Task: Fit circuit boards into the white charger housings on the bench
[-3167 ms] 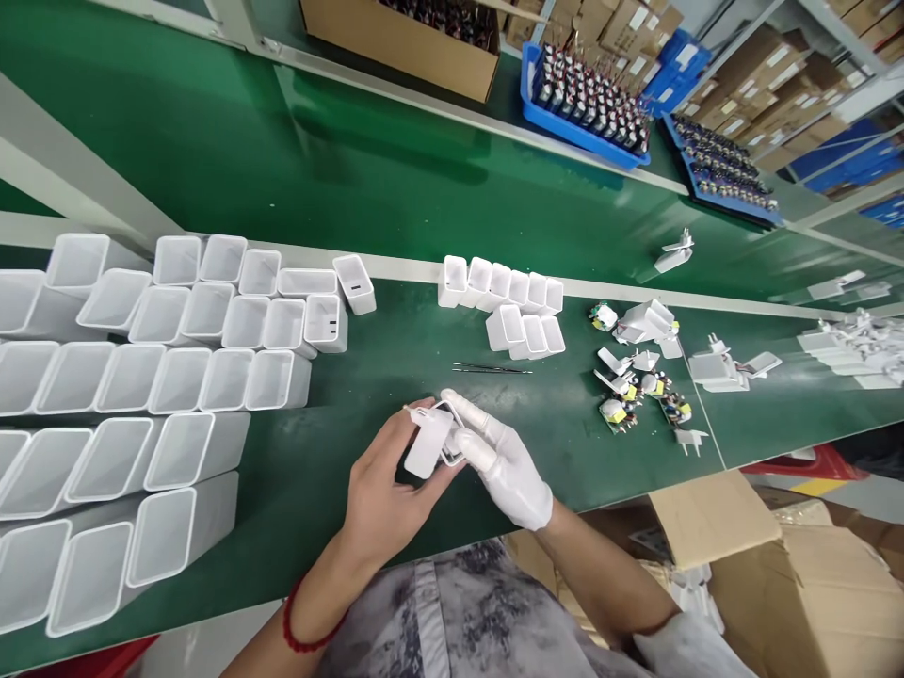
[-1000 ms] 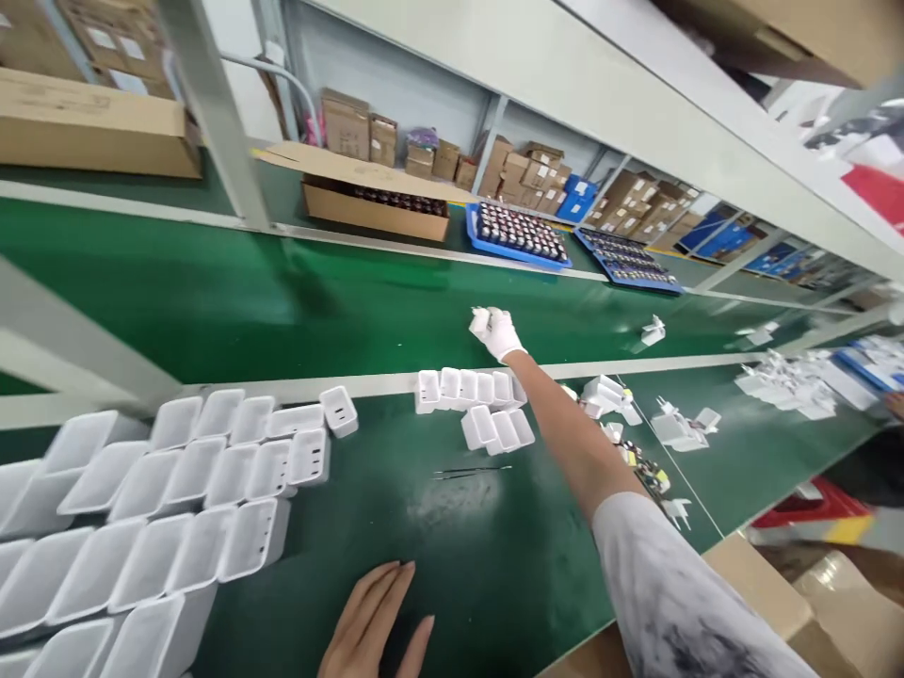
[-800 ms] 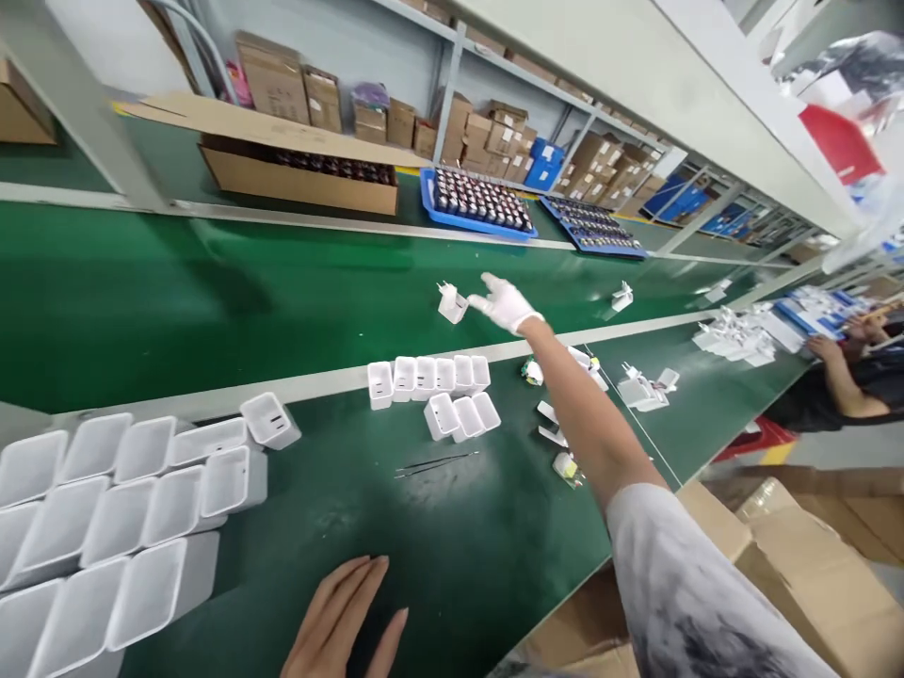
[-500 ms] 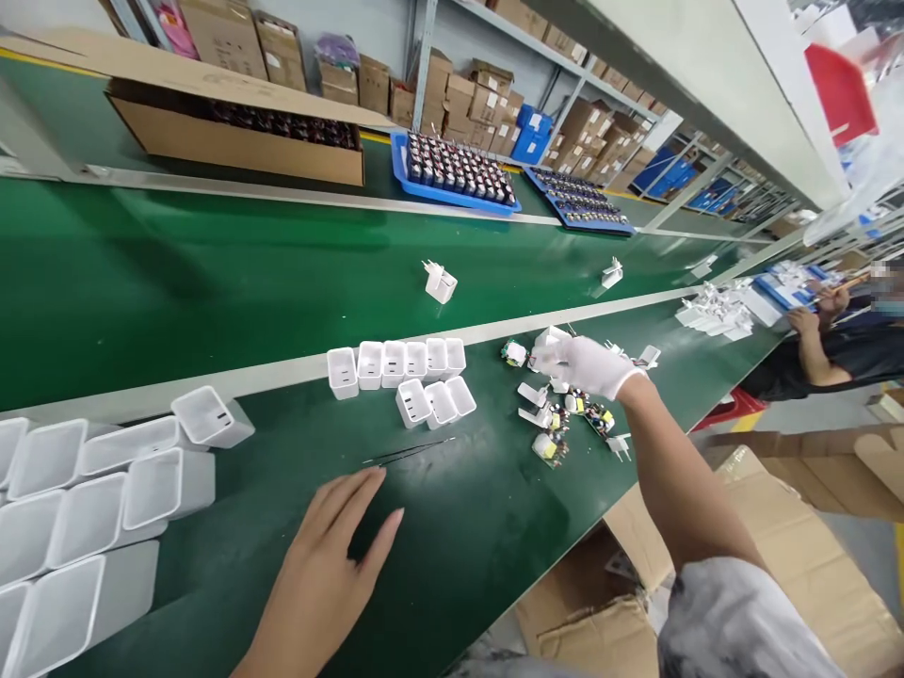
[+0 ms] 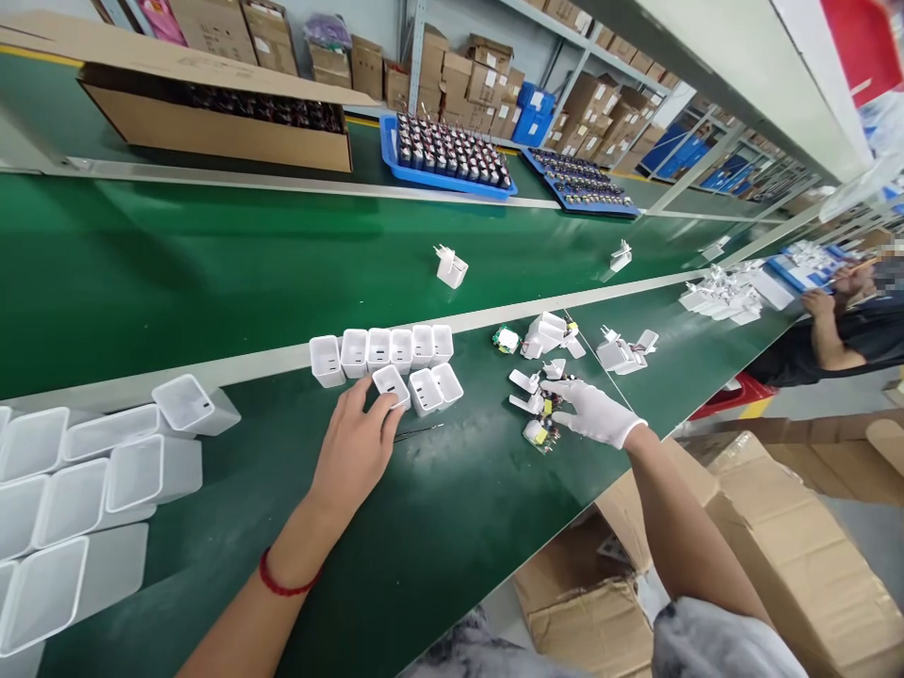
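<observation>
My bare left hand [image 5: 357, 443] has its thumb and fingers closed around a small white plastic housing [image 5: 391, 382], open at the top, with slots inside. Beside it stand two matching housings [image 5: 436, 390], with a row of more housings [image 5: 378, 348] behind. Dark tweezers [image 5: 422, 432] lie just right of my left fingertips. My right hand [image 5: 593, 412], in a white glove, pinches at a circuit board [image 5: 547, 407] with a yellow part, among several boards with white plug pieces. The glove partly hides that board. A lone board [image 5: 506, 340] and a white housing [image 5: 543, 334] lie behind the glove.
Large white housings [image 5: 77, 499] crowd the left side. White plug assemblies [image 5: 452, 267] rest on the green strip beyond the pale rail. Blue trays [image 5: 452, 188] of parts and a long carton [image 5: 218, 132] stand further back. Open cartons [image 5: 593, 621] sit below the bench edge. A co-worker [image 5: 833, 330] works at far right.
My left hand has moved forward and closed on a front-row housing, which has shifted left from its neighbours. My right hand has left the white housing behind and come nearer, onto the boards.
</observation>
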`<action>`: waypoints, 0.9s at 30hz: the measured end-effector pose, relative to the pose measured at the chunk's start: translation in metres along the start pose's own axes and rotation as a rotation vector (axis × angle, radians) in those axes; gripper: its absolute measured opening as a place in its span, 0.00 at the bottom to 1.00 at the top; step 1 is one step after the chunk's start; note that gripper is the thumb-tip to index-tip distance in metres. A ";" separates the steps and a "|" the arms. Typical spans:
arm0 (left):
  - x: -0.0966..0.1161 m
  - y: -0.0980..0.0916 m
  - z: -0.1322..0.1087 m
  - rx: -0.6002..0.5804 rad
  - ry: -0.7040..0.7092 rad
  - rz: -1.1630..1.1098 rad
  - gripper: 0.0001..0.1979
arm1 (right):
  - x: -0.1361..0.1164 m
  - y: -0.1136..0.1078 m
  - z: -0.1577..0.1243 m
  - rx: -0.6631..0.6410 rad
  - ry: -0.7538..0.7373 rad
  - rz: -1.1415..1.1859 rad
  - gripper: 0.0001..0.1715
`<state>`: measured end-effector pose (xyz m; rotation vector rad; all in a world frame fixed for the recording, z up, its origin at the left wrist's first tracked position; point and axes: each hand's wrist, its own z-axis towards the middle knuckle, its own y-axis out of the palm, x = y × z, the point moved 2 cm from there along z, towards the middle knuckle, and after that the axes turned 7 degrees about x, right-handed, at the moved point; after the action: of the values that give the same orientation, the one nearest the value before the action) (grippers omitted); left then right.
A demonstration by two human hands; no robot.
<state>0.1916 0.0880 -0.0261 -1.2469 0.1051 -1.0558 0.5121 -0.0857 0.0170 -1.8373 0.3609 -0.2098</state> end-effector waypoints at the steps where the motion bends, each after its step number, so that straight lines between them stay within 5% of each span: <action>1: -0.001 -0.004 -0.001 0.009 -0.008 -0.007 0.16 | 0.002 0.002 0.001 -0.001 -0.004 -0.012 0.36; 6: 0.002 -0.039 -0.021 0.097 -0.068 -0.049 0.13 | 0.002 0.006 0.012 0.002 -0.040 -0.076 0.44; 11: 0.014 -0.061 -0.070 0.019 0.004 -0.135 0.10 | 0.001 0.005 0.019 0.003 -0.090 -0.118 0.43; 18: 0.023 -0.059 -0.136 -0.107 -0.006 -0.233 0.08 | -0.004 0.003 0.017 0.030 -0.074 -0.103 0.34; 23: 0.022 -0.057 -0.157 -0.145 -0.023 -0.284 0.08 | -0.004 -0.006 0.014 0.067 -0.001 0.013 0.41; 27: 0.015 -0.059 -0.166 -0.156 -0.052 -0.287 0.08 | 0.003 -0.023 0.002 0.094 0.024 0.225 0.37</action>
<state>0.0667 -0.0376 -0.0344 -1.4595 -0.0338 -1.2799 0.5190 -0.0788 0.0379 -1.6885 0.5613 -0.0921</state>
